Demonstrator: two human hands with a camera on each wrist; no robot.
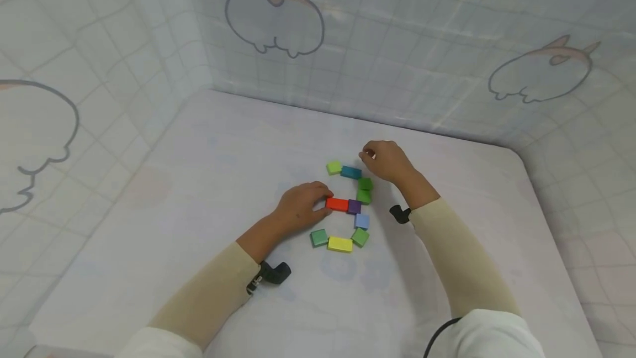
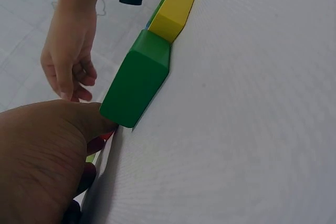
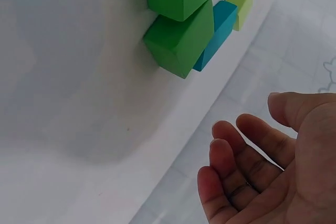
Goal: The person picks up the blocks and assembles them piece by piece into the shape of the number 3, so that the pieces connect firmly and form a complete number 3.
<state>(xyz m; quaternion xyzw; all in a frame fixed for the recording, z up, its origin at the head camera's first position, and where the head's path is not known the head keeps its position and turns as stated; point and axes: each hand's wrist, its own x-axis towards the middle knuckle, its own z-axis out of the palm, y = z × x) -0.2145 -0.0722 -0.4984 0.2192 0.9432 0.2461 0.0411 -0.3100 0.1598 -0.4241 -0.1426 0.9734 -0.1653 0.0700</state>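
Observation:
My left hand (image 1: 303, 206) has its thumb and index finger at either side of the left end of a red block (image 1: 337, 204), pinching it. A purple block (image 1: 354, 207) sits at the red block's right end. In the left wrist view, my thumb partly covers the red block, beside a green block (image 2: 135, 85). My right hand (image 1: 390, 160) hovers beyond the upper right of the row, loosely curled and holding nothing. Nearest to it are a blue-teal block (image 1: 351, 172) and a green block (image 1: 365, 184). In the right wrist view its fingers (image 3: 247, 169) are apart from the blocks.
The blocks form a shape like a 3 on the white tabletop (image 1: 238, 153). A lime block (image 1: 334, 168) lies at its top left; a light blue block (image 1: 362, 221), a yellow block (image 1: 340, 245) and more green ones make the lower curve. Patterned curtains (image 1: 397, 32) surround the table.

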